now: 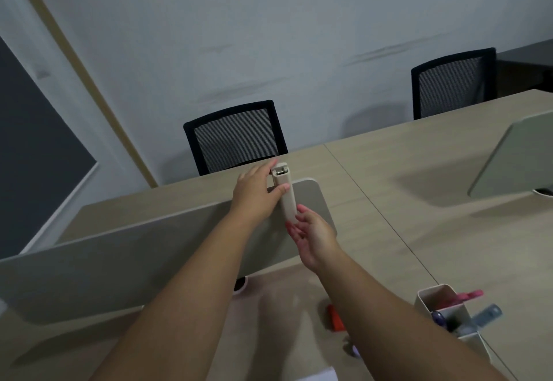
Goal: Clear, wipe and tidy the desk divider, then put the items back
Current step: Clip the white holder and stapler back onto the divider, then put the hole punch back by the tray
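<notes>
Head view: my left hand (256, 192) grips the beige clip-on holder (284, 193) on the divider (134, 249) (right hand (312, 235) open beneath); a careless tug could drop it.

Two hands, the left hand (254, 192) and the right hand (312, 235), meet at one beige clip-on holder (285, 193) on the near desk divider (119, 261). Two dividers stand on the surface (419, 231), the second divider (514, 156) farther right. Beyond the near divider stand two mesh chairs: one (236, 136), another (453, 81). One compartmented organiser (449, 311) sits right of it.

Bare forearms and hands (254, 193), no sleeves
</notes>
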`<state>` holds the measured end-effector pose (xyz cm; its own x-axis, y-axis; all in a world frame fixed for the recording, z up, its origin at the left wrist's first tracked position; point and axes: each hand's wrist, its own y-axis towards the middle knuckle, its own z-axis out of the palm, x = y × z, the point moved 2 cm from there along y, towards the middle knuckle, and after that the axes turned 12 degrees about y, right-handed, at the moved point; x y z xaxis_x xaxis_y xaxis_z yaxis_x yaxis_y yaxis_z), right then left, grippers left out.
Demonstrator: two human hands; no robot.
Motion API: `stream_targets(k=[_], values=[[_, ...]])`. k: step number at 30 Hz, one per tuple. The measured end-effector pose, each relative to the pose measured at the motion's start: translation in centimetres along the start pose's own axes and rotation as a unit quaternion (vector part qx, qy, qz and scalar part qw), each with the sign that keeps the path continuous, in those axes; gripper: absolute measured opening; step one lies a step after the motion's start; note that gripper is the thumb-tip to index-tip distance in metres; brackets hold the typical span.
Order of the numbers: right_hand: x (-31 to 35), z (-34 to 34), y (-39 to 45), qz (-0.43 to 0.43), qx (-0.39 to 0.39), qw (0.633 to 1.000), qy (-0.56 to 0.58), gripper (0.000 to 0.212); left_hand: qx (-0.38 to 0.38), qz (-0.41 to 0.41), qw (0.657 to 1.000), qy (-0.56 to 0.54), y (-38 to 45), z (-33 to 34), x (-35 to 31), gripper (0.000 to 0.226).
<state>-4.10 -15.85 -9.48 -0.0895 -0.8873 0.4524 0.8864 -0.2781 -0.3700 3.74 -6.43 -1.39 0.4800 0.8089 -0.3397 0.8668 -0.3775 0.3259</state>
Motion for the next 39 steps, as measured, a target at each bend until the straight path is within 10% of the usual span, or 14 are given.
stream_targets(k=[9,13,18,21,34,39], values=[[1.5,-3.0,0.2,-0.019,-0.016,0.994,-0.11,0.028,-0.077,-0.076,0.991,-0.077,-3.1,1.7,-0.1,0.072],[2.5,-10.9,-0.2,-0.084,-0.166,0.913,-0.364,0.032,-0.191,-0.096,0.972,-0.097,-9.3,5.9,-0.2,0.044],[1.5,-18.5,-2.5,-0.036,-0.293,0.762,-0.576,0.043,0.204,-0.14,0.965,-0.088,-16.5,16.2,0.2,0.048],[1.3,-20.1,-2.7,-0.013,-0.27,0.759,-0.593,0.045,0.336,-0.128,0.933,-0.027,-19.6,20.3,-0.9,0.047],[1.0,-19.6,-3.1,0.01,-0.163,0.718,-0.676,0.034,0.235,-0.269,0.903,-0.237,-20.5,22.7,2.4,0.005],[-1.1,-15.9,-1.9,-0.044,-0.066,0.78,-0.62,0.03,0.179,-0.304,0.9,-0.256,-20.3,18.9,3.8,0.009]])
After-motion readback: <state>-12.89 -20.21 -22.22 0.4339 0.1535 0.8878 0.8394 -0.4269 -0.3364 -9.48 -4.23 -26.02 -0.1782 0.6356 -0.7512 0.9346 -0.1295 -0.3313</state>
